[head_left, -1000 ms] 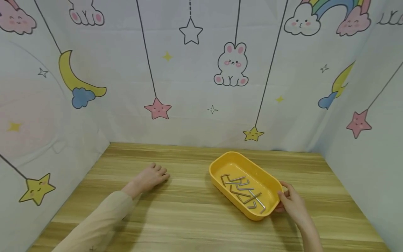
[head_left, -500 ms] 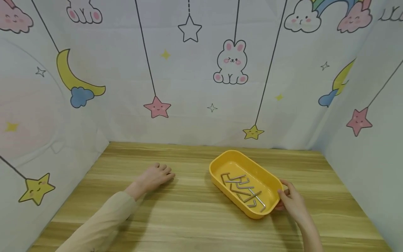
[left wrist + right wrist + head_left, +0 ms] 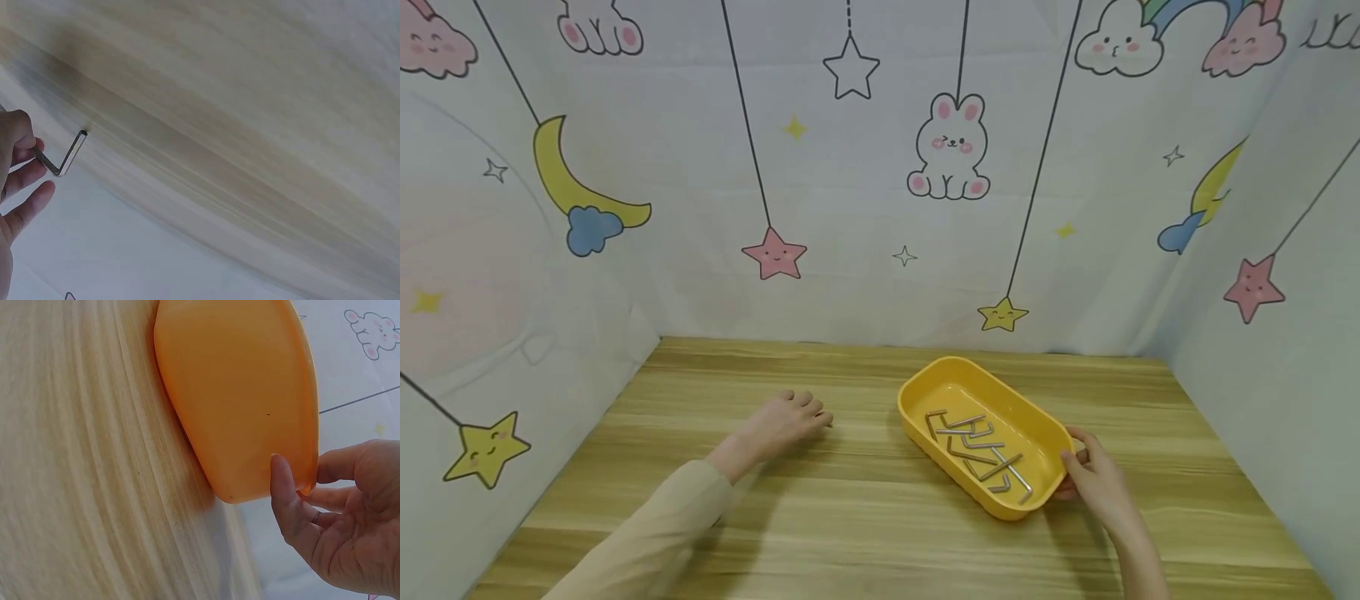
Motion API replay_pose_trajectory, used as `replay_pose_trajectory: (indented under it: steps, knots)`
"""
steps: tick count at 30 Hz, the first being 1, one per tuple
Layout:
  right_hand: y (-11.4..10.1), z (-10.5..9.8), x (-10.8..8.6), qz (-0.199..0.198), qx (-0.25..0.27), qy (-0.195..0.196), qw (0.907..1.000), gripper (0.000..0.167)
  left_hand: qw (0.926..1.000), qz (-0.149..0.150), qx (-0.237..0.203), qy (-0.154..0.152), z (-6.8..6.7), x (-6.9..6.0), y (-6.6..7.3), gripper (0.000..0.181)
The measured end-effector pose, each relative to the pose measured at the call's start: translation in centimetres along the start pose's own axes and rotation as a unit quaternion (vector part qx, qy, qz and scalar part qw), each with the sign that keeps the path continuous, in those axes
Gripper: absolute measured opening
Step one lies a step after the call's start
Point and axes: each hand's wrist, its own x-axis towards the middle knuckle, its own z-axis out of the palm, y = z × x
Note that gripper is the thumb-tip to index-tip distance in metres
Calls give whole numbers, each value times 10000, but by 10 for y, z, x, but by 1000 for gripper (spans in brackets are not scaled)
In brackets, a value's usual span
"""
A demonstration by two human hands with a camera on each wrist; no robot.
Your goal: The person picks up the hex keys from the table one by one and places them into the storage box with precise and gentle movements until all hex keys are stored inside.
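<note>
In the left wrist view, my left hand [image 3: 20, 153] holds an L-shaped hex key [image 3: 70, 156] between its fingers, with its bent end sticking out past them. From the head view the left hand [image 3: 781, 423] is over the left-centre of the table, palm down, and hides that key. My right hand [image 3: 1097, 485] grips the near right end of a yellow plastic tray [image 3: 1037, 412], thumb and fingers at its wall. The orange-looking wall of the tray [image 3: 237, 394] fills much of the right wrist view. Several metal hex keys [image 3: 973, 458] lie loosely crossed inside the tray.
The wood-grain table [image 3: 820, 533] runs back to a white cloth backdrop [image 3: 850, 183] printed with stars, moons and rabbits. Cloth also closes in the left and right sides.
My left hand has slid to the right, closer to the tray. The right hand and the tray with its hex keys stay in place.
</note>
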Motion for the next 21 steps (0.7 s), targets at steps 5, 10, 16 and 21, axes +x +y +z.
replay_pose_trajectory:
  steps: [5, 10, 16, 21]
  knots:
    - [1, 0, 1, -12, 76, -13, 10000, 48, 9999, 89, 77, 30, -5, 7, 8, 20]
    - [1, 0, 1, -48, 56, -37, 10000, 48, 9999, 107, 87, 13, -13, 14, 17, 26]
    - [0, 0, 1, -52, 32, -34, 10000, 48, 9996, 124, -21, 259, -22, 25, 26, 24]
    - [0, 0, 0, -32, 17, -21, 10000, 48, 9985, 43, 21, 550, -29, 32, 36, 25]
